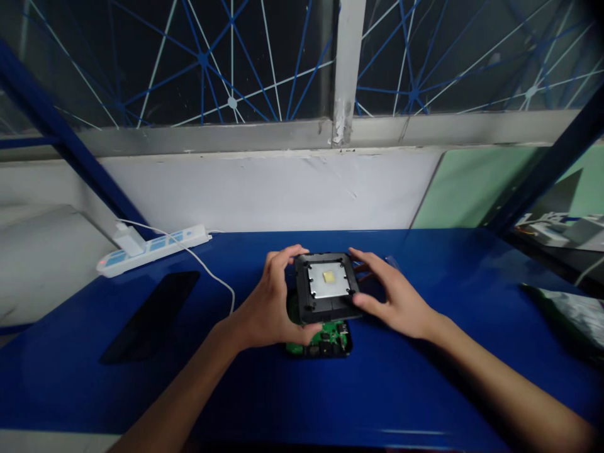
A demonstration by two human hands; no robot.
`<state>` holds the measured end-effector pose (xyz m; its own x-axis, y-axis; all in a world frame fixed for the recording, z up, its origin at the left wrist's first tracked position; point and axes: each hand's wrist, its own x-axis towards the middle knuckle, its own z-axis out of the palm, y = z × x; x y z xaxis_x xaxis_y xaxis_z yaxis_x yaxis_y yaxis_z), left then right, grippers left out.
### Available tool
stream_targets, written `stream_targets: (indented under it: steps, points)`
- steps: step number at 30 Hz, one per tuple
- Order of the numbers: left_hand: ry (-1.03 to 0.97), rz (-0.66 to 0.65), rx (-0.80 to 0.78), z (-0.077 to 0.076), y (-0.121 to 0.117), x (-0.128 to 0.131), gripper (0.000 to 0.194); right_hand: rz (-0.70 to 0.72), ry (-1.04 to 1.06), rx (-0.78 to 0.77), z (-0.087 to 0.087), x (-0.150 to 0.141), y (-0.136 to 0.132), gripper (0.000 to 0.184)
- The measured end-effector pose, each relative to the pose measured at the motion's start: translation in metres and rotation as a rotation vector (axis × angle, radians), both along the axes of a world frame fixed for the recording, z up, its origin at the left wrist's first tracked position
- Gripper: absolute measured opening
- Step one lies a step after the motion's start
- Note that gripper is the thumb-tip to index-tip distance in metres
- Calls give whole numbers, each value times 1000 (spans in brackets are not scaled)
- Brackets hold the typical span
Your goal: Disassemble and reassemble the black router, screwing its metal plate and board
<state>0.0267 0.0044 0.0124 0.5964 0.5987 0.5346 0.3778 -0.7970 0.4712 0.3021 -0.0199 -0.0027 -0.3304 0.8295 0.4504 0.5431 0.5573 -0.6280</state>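
Observation:
A square black plastic cover [333, 308] is held up between both hands, its inner side facing me. Fixed inside it is a silver metal plate [321, 287] with a small yellowish pad [329, 277] at its centre. My left hand [267, 302] grips the cover's left edge, thumb at the lower corner and fingers at the top. My right hand [396, 296] pinches the right edge between thumb and fingers. Below the cover, partly hidden by it and my left thumb, a green circuit board [325, 336] sits in a black case base [350, 345] on the table.
The blue table [401, 390] runs back to a white wall. At the left are a black phone-like slab [151, 318] and a white power strip [155, 248] with a plugged-in charger [129, 239] and white cable [212, 272]. A silvery bag [570, 311] lies at the right edge.

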Motion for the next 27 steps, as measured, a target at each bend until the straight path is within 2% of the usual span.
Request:
stream_targets:
  steps: [4, 6, 11, 15, 27]
  points:
    - [-53, 2, -25, -1, 1, -12, 116, 129, -119, 79, -3, -12, -6, 124]
    - [-48, -15, -9, -3, -2, -13, 116, 152, -182, 77, -3, -14, -6, 134]
    - [15, -52, 37, -8, -5, -10, 112, 158, -244, 48, -3, -11, -5, 128]
    - [-23, -76, 46, -9, -4, -11, 109, 166, -260, 45, -1, -10, -5, 126]
    - [31, -39, 77, -19, -2, -10, 117, 79, -193, 156, -4, -13, -5, 128]
